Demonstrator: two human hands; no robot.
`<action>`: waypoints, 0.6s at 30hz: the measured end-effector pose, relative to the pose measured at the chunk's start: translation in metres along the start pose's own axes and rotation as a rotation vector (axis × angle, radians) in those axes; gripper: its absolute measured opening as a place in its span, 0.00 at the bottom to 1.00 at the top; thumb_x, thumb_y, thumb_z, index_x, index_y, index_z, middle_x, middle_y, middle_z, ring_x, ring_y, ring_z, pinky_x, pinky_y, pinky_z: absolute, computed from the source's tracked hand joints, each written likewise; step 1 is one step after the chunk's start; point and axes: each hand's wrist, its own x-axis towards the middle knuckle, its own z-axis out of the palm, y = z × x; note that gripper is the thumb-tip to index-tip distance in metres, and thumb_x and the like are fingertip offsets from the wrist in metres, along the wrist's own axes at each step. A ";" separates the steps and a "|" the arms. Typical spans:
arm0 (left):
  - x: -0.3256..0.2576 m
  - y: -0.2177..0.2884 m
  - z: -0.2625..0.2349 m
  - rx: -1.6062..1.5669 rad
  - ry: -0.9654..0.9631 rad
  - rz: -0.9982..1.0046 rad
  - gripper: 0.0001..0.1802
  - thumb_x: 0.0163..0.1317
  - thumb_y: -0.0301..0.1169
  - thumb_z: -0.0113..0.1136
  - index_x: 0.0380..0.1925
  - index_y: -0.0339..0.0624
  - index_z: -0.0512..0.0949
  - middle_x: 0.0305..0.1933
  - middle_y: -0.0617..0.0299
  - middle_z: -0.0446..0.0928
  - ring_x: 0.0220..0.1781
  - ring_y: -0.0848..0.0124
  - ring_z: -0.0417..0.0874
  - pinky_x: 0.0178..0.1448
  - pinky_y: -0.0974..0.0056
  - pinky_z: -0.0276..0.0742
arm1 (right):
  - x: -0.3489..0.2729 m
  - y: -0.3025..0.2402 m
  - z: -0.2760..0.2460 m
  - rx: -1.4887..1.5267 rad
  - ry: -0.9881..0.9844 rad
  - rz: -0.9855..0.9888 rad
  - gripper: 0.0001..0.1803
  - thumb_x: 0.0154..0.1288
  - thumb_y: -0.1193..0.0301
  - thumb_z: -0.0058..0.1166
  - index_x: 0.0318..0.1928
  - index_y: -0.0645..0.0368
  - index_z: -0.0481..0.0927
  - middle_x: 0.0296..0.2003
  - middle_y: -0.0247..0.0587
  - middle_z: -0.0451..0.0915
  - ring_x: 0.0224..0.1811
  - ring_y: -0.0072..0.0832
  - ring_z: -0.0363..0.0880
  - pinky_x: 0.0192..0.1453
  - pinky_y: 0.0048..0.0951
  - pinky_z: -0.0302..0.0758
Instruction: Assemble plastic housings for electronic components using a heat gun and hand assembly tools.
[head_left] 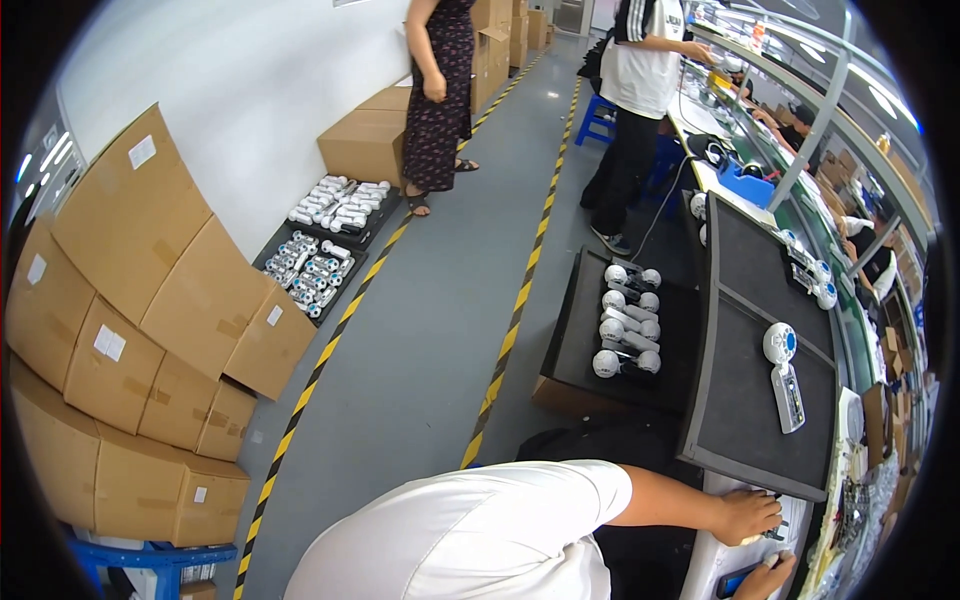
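Observation:
My left hand (748,516) reaches over the white bench surface at the lower right, its fingers curled together by a small dark part (778,532). Just below it, at the picture's lower edge, is my right hand (766,580), fingers bent and close together; a fingertip wears a pale cover. What either hand grips is too small to make out. A blue and dark flat object (735,580) lies beside the right hand. Above them, a black foam-lined tray (740,400) holds a white handheld device (785,375) with a round head and blue centre, and more devices (808,270) farther up.
Left of the tray, another black tray (572,345) holds several round-headed white devices (630,320). Cardboard boxes (130,290) are stacked along the left wall, near floor trays of devices (310,270). Two people stand by the taped aisle (450,300); others sit across the bench.

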 end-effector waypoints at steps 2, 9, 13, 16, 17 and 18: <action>0.001 0.001 0.000 -0.009 -0.011 0.002 0.22 0.53 0.30 0.56 0.47 0.31 0.67 0.46 0.46 0.67 0.51 0.51 0.71 0.56 0.53 0.68 | 0.001 -0.013 -0.010 0.046 -0.019 0.070 0.17 0.66 0.61 0.56 0.37 0.66 0.79 0.36 0.54 0.78 0.38 0.47 0.77 0.47 0.44 0.75; 0.002 0.002 -0.001 -0.046 -0.040 -0.004 0.22 0.55 0.30 0.56 0.49 0.32 0.66 0.48 0.46 0.66 0.52 0.51 0.71 0.56 0.52 0.68 | -0.001 -0.008 -0.011 0.162 -0.097 0.078 0.16 0.64 0.65 0.56 0.44 0.66 0.79 0.41 0.56 0.78 0.44 0.50 0.77 0.52 0.43 0.73; 0.003 0.003 -0.003 -0.035 -0.006 0.011 0.23 0.55 0.28 0.55 0.51 0.32 0.66 0.50 0.46 0.66 0.53 0.51 0.70 0.57 0.52 0.68 | -0.001 0.000 -0.007 0.042 -0.172 0.124 0.16 0.62 0.67 0.56 0.47 0.65 0.79 0.45 0.59 0.78 0.48 0.53 0.76 0.57 0.44 0.71; 0.004 0.004 -0.001 -0.036 0.005 0.021 0.23 0.56 0.27 0.54 0.52 0.32 0.65 0.51 0.46 0.66 0.54 0.51 0.70 0.58 0.52 0.68 | -0.001 -0.005 -0.018 0.055 -0.163 0.161 0.16 0.62 0.69 0.55 0.47 0.65 0.79 0.48 0.61 0.76 0.52 0.55 0.74 0.60 0.43 0.69; 0.005 0.003 -0.002 -0.044 0.001 0.021 0.23 0.56 0.27 0.54 0.52 0.32 0.65 0.51 0.46 0.66 0.54 0.50 0.69 0.58 0.52 0.67 | 0.000 -0.009 -0.023 0.061 -0.162 0.163 0.16 0.62 0.70 0.54 0.48 0.66 0.79 0.50 0.63 0.76 0.54 0.56 0.73 0.62 0.43 0.68; 0.005 0.003 -0.003 -0.054 0.001 0.017 0.23 0.57 0.27 0.54 0.52 0.32 0.65 0.52 0.45 0.66 0.55 0.50 0.69 0.59 0.52 0.67 | 0.003 -0.015 -0.029 0.059 -0.166 0.180 0.16 0.62 0.70 0.54 0.48 0.66 0.79 0.50 0.63 0.76 0.54 0.56 0.73 0.62 0.43 0.68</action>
